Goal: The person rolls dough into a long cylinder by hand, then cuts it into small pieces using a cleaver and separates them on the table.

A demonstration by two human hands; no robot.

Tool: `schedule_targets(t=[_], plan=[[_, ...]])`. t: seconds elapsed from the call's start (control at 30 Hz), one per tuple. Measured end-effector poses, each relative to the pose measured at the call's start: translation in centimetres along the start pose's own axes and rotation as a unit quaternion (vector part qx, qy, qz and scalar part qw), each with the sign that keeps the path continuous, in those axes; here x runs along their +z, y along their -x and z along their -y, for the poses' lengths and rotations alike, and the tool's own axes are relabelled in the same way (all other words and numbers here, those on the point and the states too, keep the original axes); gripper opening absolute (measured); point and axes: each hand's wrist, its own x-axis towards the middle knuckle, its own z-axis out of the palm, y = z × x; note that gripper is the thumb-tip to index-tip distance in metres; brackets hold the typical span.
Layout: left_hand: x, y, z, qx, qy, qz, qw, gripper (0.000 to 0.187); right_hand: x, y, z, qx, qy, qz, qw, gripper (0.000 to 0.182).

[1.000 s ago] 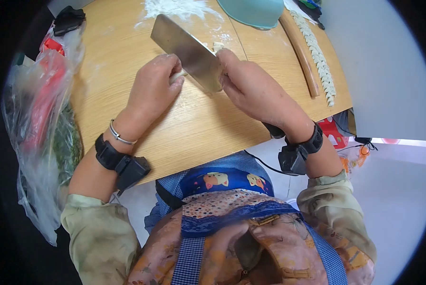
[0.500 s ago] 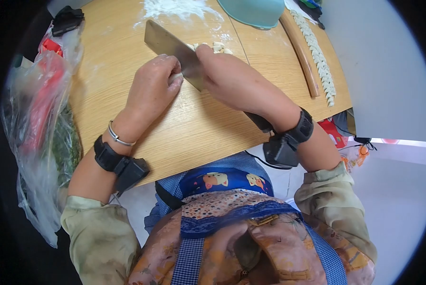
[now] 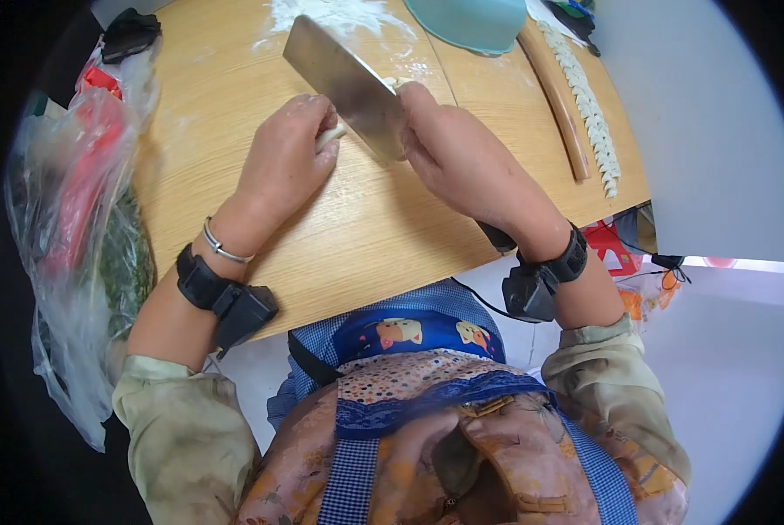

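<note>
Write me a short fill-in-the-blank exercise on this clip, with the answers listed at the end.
1. The right hand grips a broad-bladed ____ (starts with c).
2. The piece of dough is held by the hand on the arm with the silver ____ (starts with b).
3. Beside the scalloped dough strip lies a long wooden ____.

Missing words: cleaver; bracelet; rolling pin.

Two hands [image 3: 287, 147] [image 3: 451, 156], one cleaver [image 3: 344, 83], one dough roll [image 3: 329, 136], one rolling pin [image 3: 556, 101], one bowl [image 3: 470, 22], two wristbands [image 3: 201, 280] [image 3: 573, 256], one bracelet [image 3: 220, 251]
</note>
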Motion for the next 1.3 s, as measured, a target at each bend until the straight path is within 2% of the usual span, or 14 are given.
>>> schedule_targets(t=[0.23, 0.37, 0.43, 0.53, 0.67, 0.8, 0.9, 0.93, 1.0, 1.17, 1.3], plan=[[-0.1, 0.0, 0.1, 0.013, -0.002, 0.001, 1.0, 0.018, -0.2, 0.9, 0.3, 0.006, -0.018, 0.047, 0.999, 0.022], [-0.1, 0.0, 0.1, 0.019, -0.003, 0.003, 1.0, 0.016, 0.0, 0.3, -0.4, -0.021, -0.026, 0.038, 0.999, 0.022], [-0.1, 0.0, 0.1, 0.016, 0.0, -0.003, 1.0, 0.016, 0.0, -0.3, 0.1, -0.025, 0.006, 0.048, 0.999, 0.022], [-0.1, -0.1, 0.0, 0.009, 0.003, -0.001, 1.0, 0.015, 0.1, -1.8, 1.1, 0.007, 0.02, 0.078, 0.997, 0.02], [0.0, -0.1, 0.1, 0.019, 0.006, 0.0, 1.0, 0.015, 1.4, -3.3, 0.2, -0.037, 0.029, 0.031, 0.998, 0.02], [-0.3, -0.1, -0.5, 0.029, -0.015, -0.004, 0.999, 0.015, 1.2, -4.0, -0.1, 0.012, 0.003, 0.021, 1.0, 0.021], [-0.7, 0.0, -1.1, -0.007, -0.055, -0.021, 0.998, 0.015, 0.9, -3.3, -0.6, 0.021, -0.015, -0.006, 1.0, 0.02], [-0.6, 0.0, -0.7, -0.017, -0.077, 0.001, 0.997, 0.015, 0.7, -2.9, -0.7, 0.023, -0.027, -0.023, 0.999, 0.02], [-0.4, -0.1, -0.3, -0.025, -0.097, 0.023, 0.995, 0.015, 0.4, -1.8, -0.7, 0.026, -0.03, -0.011, 0.999, 0.017], [0.0, 0.0, 0.1, -0.009, -0.029, -0.008, 1.0, 0.017, 0.0, 0.2, 0.0, 0.01, -0.028, 0.02, 0.999, 0.017], [0.0, 0.0, 0.2, 0.005, -0.025, -0.01, 1.0, 0.018, 0.0, 0.5, 0.3, 0.017, -0.02, 0.029, 0.999, 0.019]])
